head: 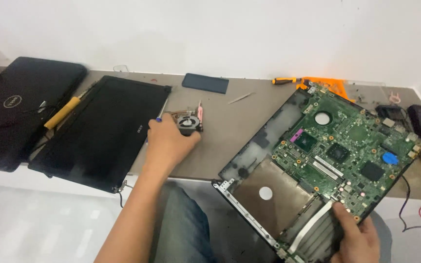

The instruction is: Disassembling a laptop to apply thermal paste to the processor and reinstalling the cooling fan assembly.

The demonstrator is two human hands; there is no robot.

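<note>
Partly hidden, left hand [167, 141] fingers clasp fan [188, 121] – right hand [356, 238] grips laptop base [317, 160]

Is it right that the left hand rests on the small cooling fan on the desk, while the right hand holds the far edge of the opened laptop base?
Not quite. In the head view the right hand holds the near edge of the opened laptop base, not the far edge. The left hand does rest on the small cooling fan on the desk.

A: Where's the cooling fan [189, 122]?
B: On the grey bench, just right of the black screen panel. Small, round, black, lying flat, copper pipe attached.
A: And the laptop base [317, 160]?
B: Opened, green board exposed, tilted, near edge hanging off the bench.
</note>
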